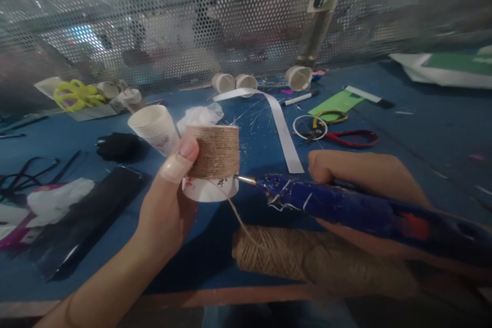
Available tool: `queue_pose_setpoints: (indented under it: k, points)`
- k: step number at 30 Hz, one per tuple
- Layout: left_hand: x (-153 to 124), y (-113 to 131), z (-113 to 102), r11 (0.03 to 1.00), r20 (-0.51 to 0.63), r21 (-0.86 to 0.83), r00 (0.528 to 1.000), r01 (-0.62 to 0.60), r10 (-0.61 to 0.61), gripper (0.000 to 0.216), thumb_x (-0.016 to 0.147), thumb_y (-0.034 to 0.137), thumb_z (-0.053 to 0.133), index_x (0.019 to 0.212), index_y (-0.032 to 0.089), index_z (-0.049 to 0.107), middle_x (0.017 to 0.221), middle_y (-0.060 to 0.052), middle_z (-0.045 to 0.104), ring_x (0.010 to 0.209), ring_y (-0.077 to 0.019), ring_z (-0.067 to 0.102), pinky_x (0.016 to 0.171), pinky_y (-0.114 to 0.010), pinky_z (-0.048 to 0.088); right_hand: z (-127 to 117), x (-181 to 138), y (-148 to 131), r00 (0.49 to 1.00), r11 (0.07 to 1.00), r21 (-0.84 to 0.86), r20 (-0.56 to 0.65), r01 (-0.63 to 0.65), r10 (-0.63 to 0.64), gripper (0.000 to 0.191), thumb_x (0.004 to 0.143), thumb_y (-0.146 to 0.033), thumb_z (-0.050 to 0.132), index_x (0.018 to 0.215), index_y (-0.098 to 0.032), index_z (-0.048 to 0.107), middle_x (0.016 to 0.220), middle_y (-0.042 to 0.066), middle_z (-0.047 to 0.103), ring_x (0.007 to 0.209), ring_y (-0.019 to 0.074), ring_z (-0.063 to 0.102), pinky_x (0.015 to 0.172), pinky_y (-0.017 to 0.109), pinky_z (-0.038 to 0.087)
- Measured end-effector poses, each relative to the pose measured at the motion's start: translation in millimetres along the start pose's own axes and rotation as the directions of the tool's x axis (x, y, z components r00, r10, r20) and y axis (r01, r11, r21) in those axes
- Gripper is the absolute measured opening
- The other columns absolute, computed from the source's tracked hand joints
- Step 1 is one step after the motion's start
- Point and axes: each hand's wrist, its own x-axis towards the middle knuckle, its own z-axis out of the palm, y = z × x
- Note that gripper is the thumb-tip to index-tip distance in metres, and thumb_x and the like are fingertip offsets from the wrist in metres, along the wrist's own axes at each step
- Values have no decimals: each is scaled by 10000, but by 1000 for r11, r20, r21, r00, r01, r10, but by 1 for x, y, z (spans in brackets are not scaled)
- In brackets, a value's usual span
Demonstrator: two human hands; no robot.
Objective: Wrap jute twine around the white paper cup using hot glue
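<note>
My left hand (169, 195) is closed around a paper cup (210, 190) whose upper part is wrapped in rows of jute twine (215, 151). The bottom band of the cup shows bare white with dark and red print. A bandage-like strip covers part of my left thumb. In my right hand (369, 179) is a blue hot glue gun (326, 202), its metal tip at the lower edge of the twine. From the cup a loose strand runs down to a spool of twine (284, 253) lying below the glue gun.
Stacked paper cups (154, 125), a white paper strip (282, 133), red-handled scissors (353, 138), a marker (300, 98) and green paper (336, 102) lie on the blue table. Yellow scissors (77, 96) sit in a box at left. A bottle (319, 20) stands by the perforated metal screen (165, 31).
</note>
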Motion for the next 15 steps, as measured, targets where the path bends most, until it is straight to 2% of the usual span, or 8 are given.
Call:
queue_pose_setpoints:
  k: [5, 11, 15]
  points:
    - [1, 0, 1, 999, 68, -38, 998, 14, -11, 178, 878, 351, 784, 966, 200, 818, 1069, -82, 843, 1279, -376, 729, 1028, -479, 653, 3, -3, 6, 1000, 1000, -4, 0, 29, -29, 174, 830, -217, 611, 779, -280, 456, 690, -94, 525, 587, 127, 436, 565, 304, 342]
    - [-1, 1, 5, 999, 1, -40, 1000, 7, -6, 166, 866, 326, 784, 962, 190, 791, 981, -84, 840, 1291, -385, 729, 1042, -492, 644, 8, -8, 10, 1000, 997, -72, -26, -11, 9, 145, 916, -325, 602, 830, -293, 490, 721, -90, 578, 614, 145, 498, 607, 329, 326]
    - [-1, 2, 6, 1000, 20, -17, 1000, 23, -22, 227, 803, 321, 824, 993, 203, 786, 1113, -97, 839, 1356, -404, 687, 1053, -495, 640, 7, -9, 7, 999, 999, -38, -20, -33, 32, 145, 906, -317, 610, 833, -299, 486, 719, -86, 577, 605, 151, 483, 612, 334, 330]
